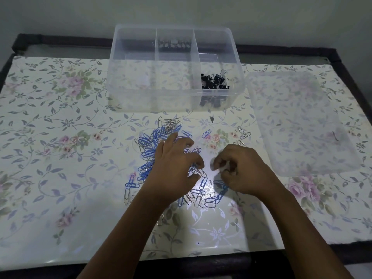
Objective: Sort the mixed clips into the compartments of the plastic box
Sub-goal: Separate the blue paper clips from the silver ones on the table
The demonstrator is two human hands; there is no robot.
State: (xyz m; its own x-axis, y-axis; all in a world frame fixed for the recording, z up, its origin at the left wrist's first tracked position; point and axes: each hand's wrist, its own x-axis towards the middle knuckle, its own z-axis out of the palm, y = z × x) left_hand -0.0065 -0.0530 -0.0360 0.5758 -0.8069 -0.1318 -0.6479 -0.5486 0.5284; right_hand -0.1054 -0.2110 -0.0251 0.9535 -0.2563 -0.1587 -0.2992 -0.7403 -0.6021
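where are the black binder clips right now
In the head view, the black binder clips sit in the right compartment of the plastic box, beyond the paper clip pile.

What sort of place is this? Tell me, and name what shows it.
Probably a home table, not a workshop: a floral table cover, a plain wall close behind, and a plastic box near loose paper clips.

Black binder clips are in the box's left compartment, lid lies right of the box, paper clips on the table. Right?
No. In the head view the black binder clips sit in the right compartment of the plastic box, not the left. The lid lies right of the box and the paper clips are on the table.
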